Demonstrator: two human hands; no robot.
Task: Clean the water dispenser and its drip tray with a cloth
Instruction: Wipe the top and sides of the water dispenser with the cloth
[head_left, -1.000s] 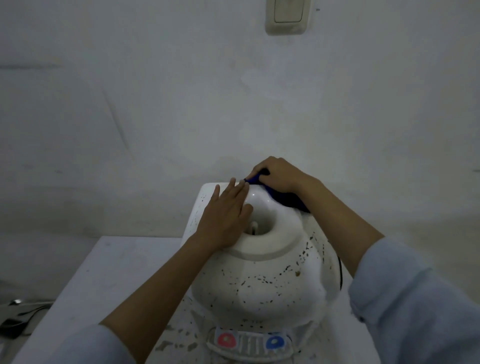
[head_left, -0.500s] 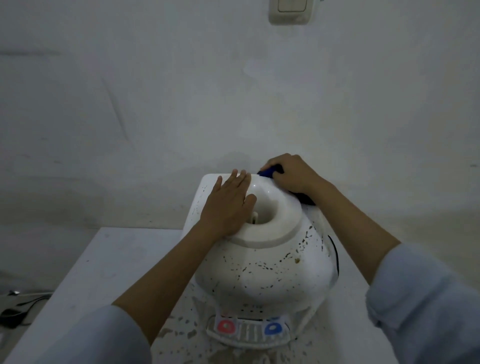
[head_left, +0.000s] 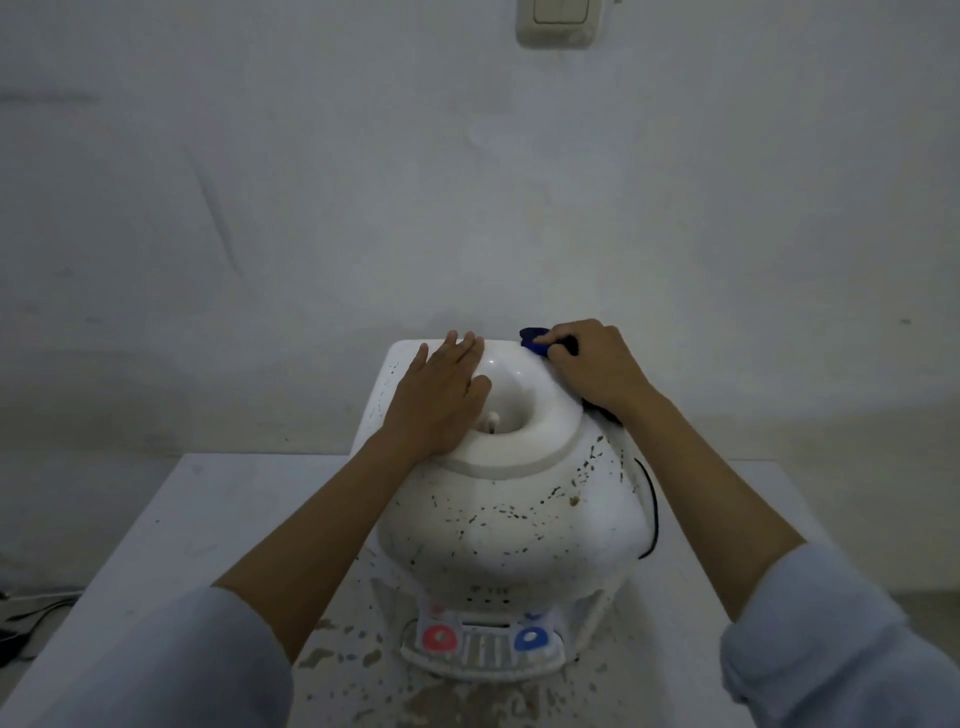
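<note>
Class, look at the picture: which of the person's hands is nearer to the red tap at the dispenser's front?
Left. The left hand lies flat on the dispenser's top, on the same side as the red tap. The right hand presses the cloth at the far back right.

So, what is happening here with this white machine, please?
A person is cleaning a white water dispenser that stands on a white table. The right hand presses a dark blue cloth against the back right of the top. The left hand lies flat on the raised ring around the opening, apparently to steady it. The body shows many dark specks, and the drip tray at the front is not yet touched.
</note>
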